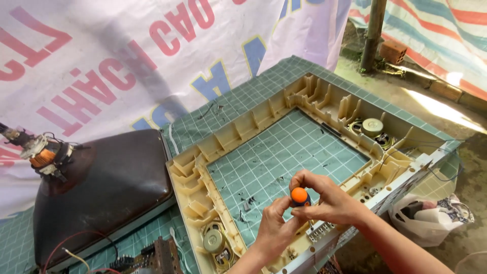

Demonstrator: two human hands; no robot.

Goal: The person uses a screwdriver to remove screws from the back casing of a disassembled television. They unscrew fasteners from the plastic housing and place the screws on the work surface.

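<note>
Nearest the camera, both hands meet over the near rail of a cream plastic television front frame (238, 133) that lies face down on the bench (264, 83). The left hand (274, 228) comes up from below, its fingers curled shut around the lower part of a screwdriver (299, 196) with an orange-capped handle. The right hand (329, 200) reaches in from the right, its grip closed over the upper handle, thumb and fingertips pinching just beside the orange cap. The screwdriver stands roughly upright, its tip hidden behind the hands down at the frame's near edge, by a strip of grey buttons (319, 232).

In the frame's near left corner sits a round speaker (214, 241); a second speaker (373, 127) sits in the far right corner. Through the frame's open middle shows the green gridded cutting mat (284, 152), dotted with small dark scraps.

To the left, just beside the frame, a dark picture tube (106, 182) rests screen down, its neck with copper coil (43, 152) pointing up and left. A circuit board (152, 259) lies at the bottom edge. Right of the bench, on the ground, is a white plastic bag (431, 213). Behind everything hangs a white banner with red and blue lettering (127, 56), and farther right a brick (393, 50) by a pole (374, 30).
</note>
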